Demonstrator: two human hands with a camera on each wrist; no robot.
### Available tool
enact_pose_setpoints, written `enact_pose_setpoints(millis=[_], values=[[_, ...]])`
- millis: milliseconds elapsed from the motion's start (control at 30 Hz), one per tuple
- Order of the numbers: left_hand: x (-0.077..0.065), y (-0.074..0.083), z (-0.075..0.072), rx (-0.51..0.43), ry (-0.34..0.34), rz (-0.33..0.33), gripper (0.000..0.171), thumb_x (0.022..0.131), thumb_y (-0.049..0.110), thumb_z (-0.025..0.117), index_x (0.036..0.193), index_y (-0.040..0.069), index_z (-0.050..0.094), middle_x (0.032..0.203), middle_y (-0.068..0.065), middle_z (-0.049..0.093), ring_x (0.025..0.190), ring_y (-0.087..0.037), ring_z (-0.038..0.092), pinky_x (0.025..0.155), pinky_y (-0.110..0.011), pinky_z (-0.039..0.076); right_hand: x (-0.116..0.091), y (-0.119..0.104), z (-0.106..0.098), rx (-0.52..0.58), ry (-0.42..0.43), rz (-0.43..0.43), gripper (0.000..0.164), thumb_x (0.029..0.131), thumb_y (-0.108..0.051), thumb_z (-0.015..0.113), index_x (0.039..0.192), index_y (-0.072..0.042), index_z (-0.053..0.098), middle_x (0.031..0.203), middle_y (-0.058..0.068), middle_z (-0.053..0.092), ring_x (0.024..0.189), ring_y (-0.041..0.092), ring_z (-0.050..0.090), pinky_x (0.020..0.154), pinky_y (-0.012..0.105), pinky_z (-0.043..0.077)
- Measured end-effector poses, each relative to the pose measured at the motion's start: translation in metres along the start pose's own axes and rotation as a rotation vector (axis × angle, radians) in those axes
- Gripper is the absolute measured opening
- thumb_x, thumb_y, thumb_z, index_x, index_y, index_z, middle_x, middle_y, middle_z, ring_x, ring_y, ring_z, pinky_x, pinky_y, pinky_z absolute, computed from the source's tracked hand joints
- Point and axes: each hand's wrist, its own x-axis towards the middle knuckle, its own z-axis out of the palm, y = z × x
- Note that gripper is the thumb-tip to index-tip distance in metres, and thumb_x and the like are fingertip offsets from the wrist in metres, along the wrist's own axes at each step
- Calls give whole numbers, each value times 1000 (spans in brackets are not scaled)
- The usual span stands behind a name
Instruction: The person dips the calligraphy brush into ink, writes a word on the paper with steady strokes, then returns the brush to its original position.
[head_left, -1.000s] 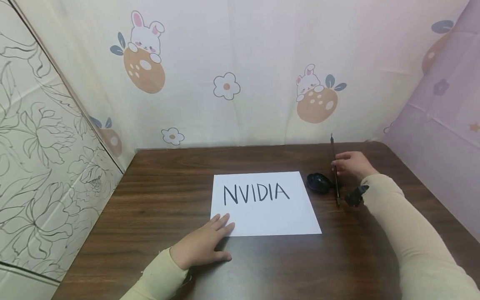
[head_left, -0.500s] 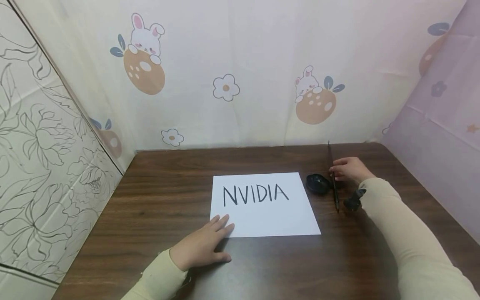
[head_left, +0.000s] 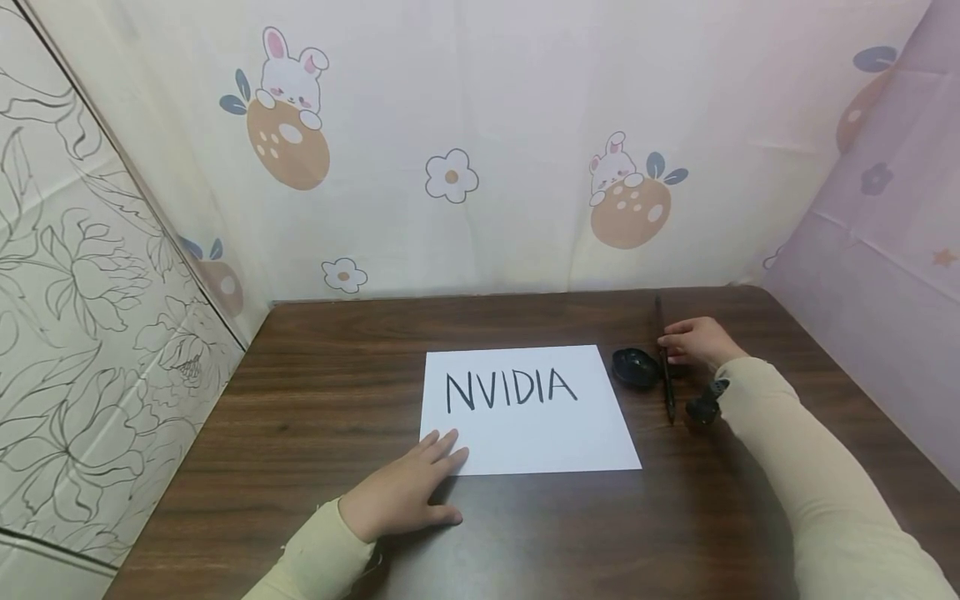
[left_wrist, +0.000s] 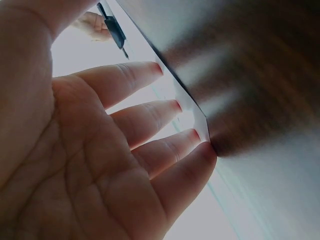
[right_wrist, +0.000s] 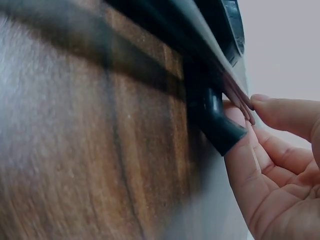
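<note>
My left hand (head_left: pixel 405 492) rests with fingers spread over the lower left corner of a white paper sheet (head_left: pixel 540 442) lettered "NVIDIA" in black. In the left wrist view its fingertips (left_wrist: pixel 156 68) are at the sheet's edge. At the right, my right hand (head_left: pixel 699 340) pinches a slim dark writing brush (head_left: pixel 666 379) between thumb and fingers. The brush lies close over the table, pointing toward me. Just left of it stands a small black ink dish (head_left: pixel 634 368), whose short black handle (right_wrist: pixel 215 122) shows under the brush in the right wrist view.
The dark wood table (head_left: pixel 315 400) meets a printed curtain (head_left: pixel 525 233) at its back edge. A line-drawn flower panel (head_left: pixel 90 292) borders the left side and a lilac cloth (head_left: pixel 885 275) the right. A small black wrist camera (head_left: pixel 705 406) hangs below the right cuff.
My right hand has lowered the brush toward the table beside the ink dish, its far end dropping away from the curtain. The left hand and the paper stay in place.
</note>
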Motion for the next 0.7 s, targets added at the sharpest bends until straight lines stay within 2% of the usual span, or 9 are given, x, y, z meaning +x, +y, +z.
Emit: enact_pose_setpoints(millis=[333, 700], values=[[0, 0, 1, -5, 4, 10, 76, 85, 42, 73, 147, 11, 45, 160, -14, 31, 147, -40, 27, 116, -52, 33, 0, 0, 2, -23, -3, -6, 53, 98, -16, 57, 136, 18, 41, 121, 29, 56, 83, 10, 63, 75, 25, 60], [0, -1, -1, -8, 0, 7, 76, 85, 41, 73, 148, 10, 44, 160, -14, 30, 148, -40, 26, 116, -52, 32, -1, -4, 1, -29, 11, 16, 51, 100, -17, 55, 135, 17, 42, 126, 33, 54, 86, 13, 65, 78, 28, 60]])
